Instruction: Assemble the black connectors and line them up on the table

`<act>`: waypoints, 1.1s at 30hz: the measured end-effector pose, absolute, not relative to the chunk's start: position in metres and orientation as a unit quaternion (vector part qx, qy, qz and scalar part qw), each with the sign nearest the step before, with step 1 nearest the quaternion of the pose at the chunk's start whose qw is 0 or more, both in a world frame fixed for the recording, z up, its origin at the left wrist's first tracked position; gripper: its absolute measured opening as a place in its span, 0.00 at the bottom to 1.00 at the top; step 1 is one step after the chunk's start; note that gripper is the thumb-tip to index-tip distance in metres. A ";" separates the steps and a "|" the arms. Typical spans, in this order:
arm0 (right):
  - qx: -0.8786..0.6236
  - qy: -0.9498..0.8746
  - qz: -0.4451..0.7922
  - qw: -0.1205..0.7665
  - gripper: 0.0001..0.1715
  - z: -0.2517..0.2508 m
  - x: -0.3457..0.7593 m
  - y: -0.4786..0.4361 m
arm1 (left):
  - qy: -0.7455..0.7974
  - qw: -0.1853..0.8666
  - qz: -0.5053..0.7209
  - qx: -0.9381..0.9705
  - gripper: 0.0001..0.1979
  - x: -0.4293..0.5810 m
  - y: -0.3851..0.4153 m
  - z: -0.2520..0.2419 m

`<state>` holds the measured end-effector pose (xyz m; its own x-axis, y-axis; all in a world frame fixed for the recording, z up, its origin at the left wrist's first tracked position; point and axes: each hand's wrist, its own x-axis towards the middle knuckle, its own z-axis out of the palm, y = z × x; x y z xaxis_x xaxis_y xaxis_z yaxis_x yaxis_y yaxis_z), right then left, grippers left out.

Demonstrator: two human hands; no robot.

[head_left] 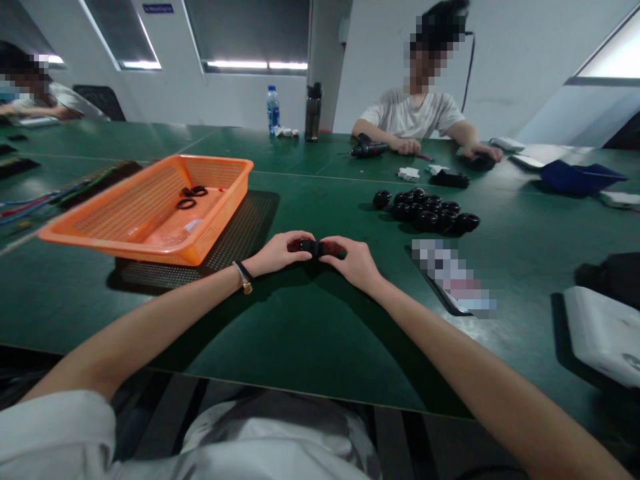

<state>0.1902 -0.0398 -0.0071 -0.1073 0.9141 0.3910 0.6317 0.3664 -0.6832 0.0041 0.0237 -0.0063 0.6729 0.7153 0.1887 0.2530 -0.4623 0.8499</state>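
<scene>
My left hand (pixel 281 253) and my right hand (pixel 354 260) meet over the green table (pixel 300 327), both closed on one small black part (pixel 316 249) held between the fingertips. The left wrist wears a dark band and a watch. A heap of several similar black round parts (pixel 429 212) lies to the right, beyond my right hand. To the left, an orange plastic basket (pixel 150 207) sits tilted on a black perforated mat and holds two black rings (pixel 193 197).
Across the table a seated person rests hands near a black power tool (pixel 367 149) and small parts. Another person sits far left. A water bottle (pixel 273 110), a dark flask (pixel 313 112), a blue tray (pixel 580 177), a white object (pixel 603 333) and coloured wires (pixel 30 203) are around.
</scene>
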 end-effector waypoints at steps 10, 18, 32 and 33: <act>-0.521 -0.720 0.188 0.418 0.14 -0.012 0.192 -0.037 | 0.298 0.422 0.278 0.810 0.20 0.004 0.023 -0.006; -0.529 -0.721 0.188 0.406 0.14 -0.010 0.192 -0.038 | 0.301 0.420 0.277 0.810 0.20 0.004 0.022 -0.006; -0.523 -0.746 0.144 0.388 0.15 -0.008 0.194 -0.039 | 0.292 0.432 0.279 0.806 0.19 0.005 0.022 -0.005; -0.522 -0.746 0.143 0.388 0.15 -0.008 0.194 -0.039 | 0.291 0.434 0.278 0.806 0.19 0.005 0.022 -0.005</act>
